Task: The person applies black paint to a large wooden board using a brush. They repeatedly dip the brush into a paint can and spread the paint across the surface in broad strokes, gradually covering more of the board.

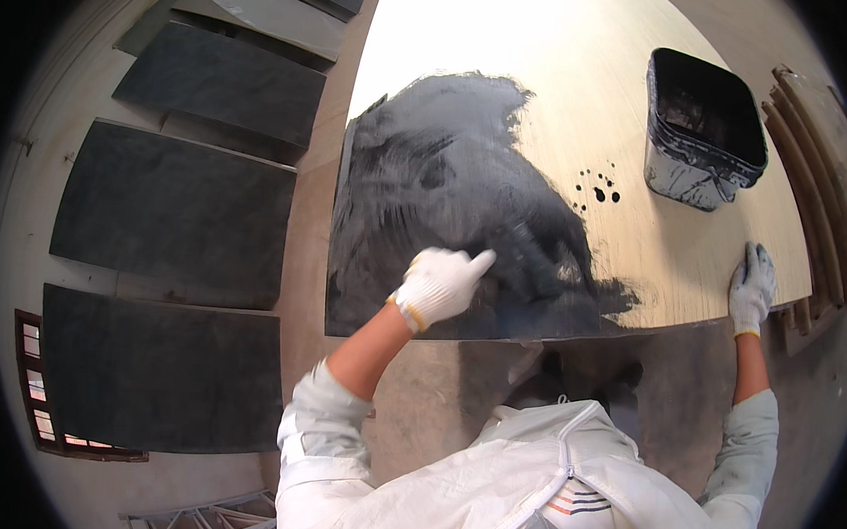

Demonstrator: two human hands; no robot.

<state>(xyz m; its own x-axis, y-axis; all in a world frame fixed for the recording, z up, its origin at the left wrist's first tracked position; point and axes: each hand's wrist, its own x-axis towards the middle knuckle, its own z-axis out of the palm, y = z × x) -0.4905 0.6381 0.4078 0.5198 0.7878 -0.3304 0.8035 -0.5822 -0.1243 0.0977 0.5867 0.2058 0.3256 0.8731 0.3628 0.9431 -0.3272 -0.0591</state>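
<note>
Two hands: apart; left hand [442, 282], grip cannot be told; right hand [752, 290], unclenched, near surface's [582, 92] near-right corner.
Bucket [684, 174]: beside right edge; right-hand knock could tip it.

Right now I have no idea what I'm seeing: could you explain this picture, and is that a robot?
No robot here: it is a person, seen by a wide camera worn on the head and looking down, which makes straight edges bend. The left hand, gloved, is over black coating on a pale board; a dark blur beside it may be a tool, but I can't tell. The gloved right hand rests at the board's near edge, with nothing visibly held. A smeared bucket and some black drops are also on the board. Dark panels stand to the left.
</note>
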